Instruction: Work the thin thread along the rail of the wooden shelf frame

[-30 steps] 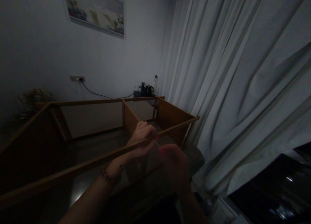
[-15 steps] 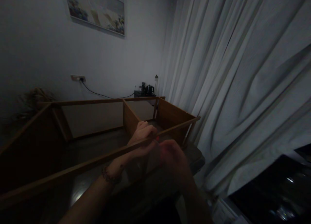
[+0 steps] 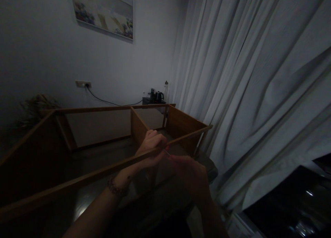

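A wooden frame (image 3: pixel 85 178) with a middle divider (image 3: pixel 139 122) stretches across the view, its near rail running under my hands. My left hand (image 3: pixel 152 143), a bracelet (image 3: pixel 116 188) at its wrist, is closed around that near rail close to the divider. My right hand (image 3: pixel 190 169) is closed on a thin metal tool (image 3: pixel 167 152), whose slim shaft points up and left at the rail beside my left fingertips. Its handle is hidden in my fingers, and the dim light hides whether it is a screwdriver or a hex key.
Long pale curtains (image 3: pixel 219 76) hang on the right. A glossy black panel (image 3: pixel 292 200) is at the lower right. A dark kettle (image 3: pixel 159 96) stands on a small table at the back. A cord (image 3: pixel 103 100) runs along the wall from a socket (image 3: pixel 83 84).
My right hand has turned and shifted slightly to the right and down, so the tool's shaft shows more clearly. My left hand stays on the rail.
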